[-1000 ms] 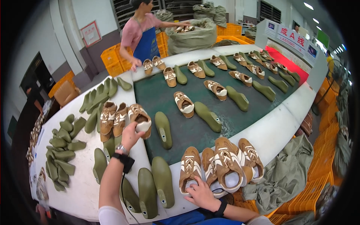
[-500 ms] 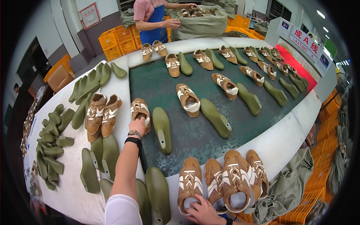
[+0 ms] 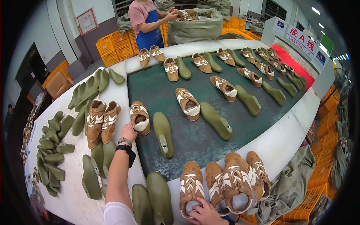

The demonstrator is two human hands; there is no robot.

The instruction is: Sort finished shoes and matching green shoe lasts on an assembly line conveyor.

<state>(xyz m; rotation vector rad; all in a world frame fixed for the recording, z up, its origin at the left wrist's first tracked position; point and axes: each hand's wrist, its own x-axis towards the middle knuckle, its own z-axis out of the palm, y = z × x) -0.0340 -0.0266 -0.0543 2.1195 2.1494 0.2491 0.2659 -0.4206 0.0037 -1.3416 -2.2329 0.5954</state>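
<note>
Down to the left hand [image 3: 128, 132], low at the heel side of a brown shoe [image 3: 138, 110], right on the left edge of the dark green belt [image 3: 168, 95]! Very close there, but can't tell whether pressing on the heel or merely beside it; can't make out any pinch, with the fingertips mostly out of sight. Over to the right hand [image 3: 205, 215], at the near end of a second shoe [image 3: 192, 180] on the white ledge [image 3: 277, 138], with fingers over the collar. Can't tell how firmly, nor whether with the heel wall between thumb and fingers.

And the handling? Likely light, easy enough for one hand, judging by that low, thin build. Soft and bendy through the suede-like upper, probably, so apt to buckle under a squeeze at the sides. Best taken by the stiffer-looking heel, thumb outside and fingers inside the mouth, well clear of the laces. Hardly fragile, by this reckoning, and not too slippery; more at risk of scuffs and creases. Quite different from the green block [image 3: 162, 131] just to the right of the first shoe: probably hard, smooth and slicker, so better clasped around the middle. Likewise for the heaped blocks [image 3: 54, 159] on the white table [image 3: 73, 182] off to the left.
</note>
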